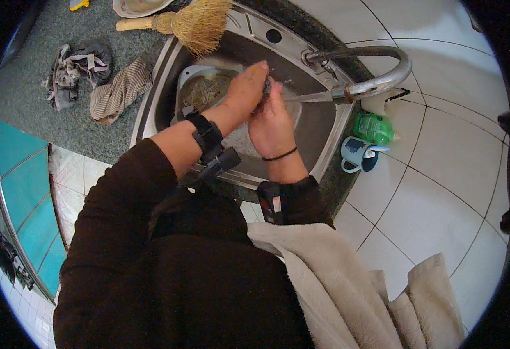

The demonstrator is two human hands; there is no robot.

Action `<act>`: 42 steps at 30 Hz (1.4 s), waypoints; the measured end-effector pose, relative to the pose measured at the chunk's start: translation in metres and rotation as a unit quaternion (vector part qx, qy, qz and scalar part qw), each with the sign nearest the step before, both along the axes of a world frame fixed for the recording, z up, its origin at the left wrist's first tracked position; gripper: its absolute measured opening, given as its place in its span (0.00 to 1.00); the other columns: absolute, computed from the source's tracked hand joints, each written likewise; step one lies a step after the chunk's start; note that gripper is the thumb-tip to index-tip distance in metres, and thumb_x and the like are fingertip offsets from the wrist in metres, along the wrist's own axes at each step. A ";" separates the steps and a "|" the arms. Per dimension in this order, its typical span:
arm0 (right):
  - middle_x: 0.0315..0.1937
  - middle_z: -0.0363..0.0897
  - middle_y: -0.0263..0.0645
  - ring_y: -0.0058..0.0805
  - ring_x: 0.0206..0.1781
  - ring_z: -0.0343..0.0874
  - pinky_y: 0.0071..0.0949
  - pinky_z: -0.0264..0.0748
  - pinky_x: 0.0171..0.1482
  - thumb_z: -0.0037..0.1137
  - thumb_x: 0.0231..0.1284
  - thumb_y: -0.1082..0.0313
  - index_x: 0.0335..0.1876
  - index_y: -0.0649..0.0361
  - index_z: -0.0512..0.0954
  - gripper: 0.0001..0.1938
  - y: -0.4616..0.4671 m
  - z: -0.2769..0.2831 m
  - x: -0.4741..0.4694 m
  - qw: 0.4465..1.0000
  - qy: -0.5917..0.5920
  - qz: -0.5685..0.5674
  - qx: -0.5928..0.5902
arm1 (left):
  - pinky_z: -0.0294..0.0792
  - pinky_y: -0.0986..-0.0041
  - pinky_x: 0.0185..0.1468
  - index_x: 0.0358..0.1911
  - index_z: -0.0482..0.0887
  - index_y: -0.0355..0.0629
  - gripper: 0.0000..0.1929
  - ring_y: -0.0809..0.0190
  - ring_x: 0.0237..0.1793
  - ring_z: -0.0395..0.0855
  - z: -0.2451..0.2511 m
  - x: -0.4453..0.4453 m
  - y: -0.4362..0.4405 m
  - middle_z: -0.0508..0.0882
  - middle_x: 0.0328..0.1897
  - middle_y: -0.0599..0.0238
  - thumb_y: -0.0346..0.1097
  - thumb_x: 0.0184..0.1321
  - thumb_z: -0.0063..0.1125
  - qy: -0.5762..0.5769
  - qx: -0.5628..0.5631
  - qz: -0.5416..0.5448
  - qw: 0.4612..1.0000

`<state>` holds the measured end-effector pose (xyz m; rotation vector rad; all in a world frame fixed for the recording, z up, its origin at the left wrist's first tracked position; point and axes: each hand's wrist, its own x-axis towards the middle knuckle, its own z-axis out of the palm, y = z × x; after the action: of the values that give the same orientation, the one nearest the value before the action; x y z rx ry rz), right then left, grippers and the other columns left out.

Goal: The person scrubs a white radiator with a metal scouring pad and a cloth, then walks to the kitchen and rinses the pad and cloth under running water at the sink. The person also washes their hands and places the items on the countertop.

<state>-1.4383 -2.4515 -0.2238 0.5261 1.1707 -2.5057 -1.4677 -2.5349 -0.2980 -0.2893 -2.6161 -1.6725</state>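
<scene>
Over the stainless steel sink (318,144), my left hand (246,87) and my right hand (274,124) are pressed together. Between the palms shows a small dark thing (265,90), mostly hidden by the fingers; its kind cannot be told. Water (309,97) runs from the curved metal faucet (381,83) towards my right hand. Left of my hands, a metal strainer basket (189,72) sits in the sink with pale stringy scraps (202,91) in it.
A straw hand brush (198,26) overhangs the sink's far left corner. Crumpled dark cloth (78,70) and a striped cloth (119,91) lie on the stone counter (23,96). A green soap bottle (375,128) and an enamel mug (359,155) stand at right, near a hanging beige towel (337,270).
</scene>
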 end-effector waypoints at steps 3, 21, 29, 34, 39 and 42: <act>0.61 0.63 0.36 0.32 0.62 0.62 0.39 0.58 0.63 0.28 0.68 0.45 0.61 0.54 0.62 0.25 0.011 0.011 -0.007 0.999 -0.025 -0.039 -0.015 | 0.56 0.61 0.64 0.52 0.71 0.33 0.20 0.42 0.59 0.65 0.052 0.018 0.019 0.70 0.57 0.43 0.41 0.64 0.39 -0.115 0.129 -0.086 0.981; 0.41 0.69 0.31 0.27 0.45 0.68 0.29 0.65 0.49 0.38 0.66 0.54 0.47 0.53 0.70 0.14 0.088 -0.004 -0.020 0.971 0.013 -0.054 0.232 | 0.69 0.71 0.39 0.40 0.76 0.40 0.14 0.61 0.35 0.77 0.048 0.003 -0.006 0.80 0.33 0.55 0.38 0.51 0.55 -0.372 0.133 -0.051 0.917; 0.44 0.69 0.34 0.29 0.50 0.67 0.41 0.63 0.54 0.48 0.60 0.60 0.46 0.57 0.73 0.13 0.109 0.006 -0.064 0.945 0.083 -0.153 0.276 | 0.68 0.68 0.40 0.41 0.76 0.40 0.18 0.56 0.36 0.77 0.033 0.027 -0.046 0.80 0.34 0.52 0.39 0.47 0.59 -0.306 0.059 -0.048 0.949; 0.54 0.69 0.43 0.35 0.53 0.69 0.40 0.69 0.52 0.48 0.59 0.61 0.49 0.60 0.72 0.16 0.139 -0.005 -0.075 0.916 0.082 -0.188 0.344 | 0.68 0.69 0.42 0.43 0.76 0.39 0.20 0.55 0.36 0.77 0.048 0.033 -0.065 0.80 0.36 0.51 0.40 0.47 0.60 -0.356 0.053 -0.049 0.932; 0.38 0.73 0.36 0.29 0.43 0.73 0.29 0.73 0.40 0.58 0.50 0.73 0.38 0.56 0.71 0.10 0.137 -0.016 -0.068 0.948 0.012 -0.223 0.228 | 0.69 0.70 0.42 0.44 0.77 0.40 0.20 0.57 0.37 0.78 0.049 0.035 -0.088 0.80 0.36 0.51 0.40 0.47 0.60 -0.273 0.032 -0.017 0.961; 0.37 0.73 0.33 0.22 0.42 0.72 0.23 0.70 0.38 0.59 0.49 0.76 0.36 0.55 0.69 0.12 0.129 -0.017 -0.064 0.954 0.024 -0.187 0.234 | 0.68 0.70 0.42 0.44 0.77 0.40 0.20 0.57 0.37 0.78 0.045 0.041 -0.097 0.80 0.36 0.52 0.41 0.48 0.61 -0.367 0.063 0.020 0.928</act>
<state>-1.5023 -2.3228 -0.2411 0.8814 1.8535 -2.5418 -1.4264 -2.6317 -0.2528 0.4963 -2.9009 -2.2604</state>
